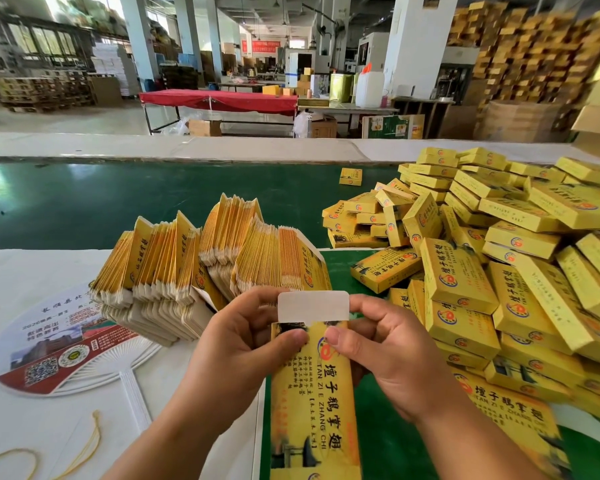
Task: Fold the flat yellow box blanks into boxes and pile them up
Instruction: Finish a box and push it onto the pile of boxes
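Now my left hand (243, 341) and right hand (385, 344) pinch the printed yellow cardboard box (312, 403) over the green mat (395, 445), white end flap (313, 305) raised; I'd tuck it next.

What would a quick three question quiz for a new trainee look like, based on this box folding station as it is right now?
1. True or false: both hands hold the same yellow box.
2. Multiple choice: the fanned stack of flat blanks lies A) left of the hands, B) right of the hands, C) on the red table.
3. Fill in: the white flap at the held box's top end stands ____ (open or tucked in).

Key
1. True: the left hand and right hand each pinch its top end.
2. A; the pile of folded boxes is on the right.
3. Open.
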`<state>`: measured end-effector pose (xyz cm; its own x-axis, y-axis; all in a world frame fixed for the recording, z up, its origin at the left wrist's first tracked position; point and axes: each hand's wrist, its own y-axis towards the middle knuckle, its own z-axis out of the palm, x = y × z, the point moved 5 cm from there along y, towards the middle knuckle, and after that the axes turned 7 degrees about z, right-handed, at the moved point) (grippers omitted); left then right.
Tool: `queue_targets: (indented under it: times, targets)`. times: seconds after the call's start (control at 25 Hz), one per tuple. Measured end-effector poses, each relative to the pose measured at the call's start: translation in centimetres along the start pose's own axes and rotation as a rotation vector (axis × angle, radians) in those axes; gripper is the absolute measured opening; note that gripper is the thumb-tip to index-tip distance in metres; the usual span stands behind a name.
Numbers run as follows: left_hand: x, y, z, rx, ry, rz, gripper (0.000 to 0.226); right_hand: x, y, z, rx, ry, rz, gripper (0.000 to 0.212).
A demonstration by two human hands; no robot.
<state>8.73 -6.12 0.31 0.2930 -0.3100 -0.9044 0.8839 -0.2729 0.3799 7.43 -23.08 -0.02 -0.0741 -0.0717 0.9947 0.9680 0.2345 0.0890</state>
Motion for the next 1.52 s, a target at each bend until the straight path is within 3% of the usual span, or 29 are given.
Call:
queue_targets:
  times: [0.32,0.52,0.8,1.04,1.12,1.2,1.32,1.52]
  targets:
    - [-0.2,0.0,-0.2,-0.066,0.080,0.023,0.008,0.1,0.1,-0.3,-0.065,-0.059,-0.082,0.022]
    - [-0.1,-0.3,-0.3,-0.085,0.191,-0.007,0.035,0.1,0.0,-0.1,-0.069,-0.133,-0.105,0.020]
    - [0.4,-0.2,-0.4,-0.099,0.170,-0.086,0.019,0.2,-0.2,0.1,-0.029,-0.140,-0.023,0.029]
    - [0.4,-0.4,0.0,-0.129,0.228,-0.060,0.010,0.0,-0.1,-0.1,-0.118,-0.241,-0.070,0.009]
    - [0.2,-0.6,0.2,-0.173,0.343,-0.014,0.016,0.3,-0.4,-0.5,-0.256,-0.301,-0.154,0.010]
    - [0.0,-1.1,0.7,-0.135,0.587,0.012,0.045,0.7,-0.8,-0.7,-0.404,-0.375,-0.241,0.012]
    - [0.1,-1.7,1.8,-0.060,0.979,0.038,0.070,0.8,-1.2,-0.2,-0.469,-0.401,-0.278,0.012]
    - [0.1,-1.8,2.3,-0.052,1.000,0.143,0.059,0.8,-1.0,0.4,-0.438,-0.395,-0.238,0.017]
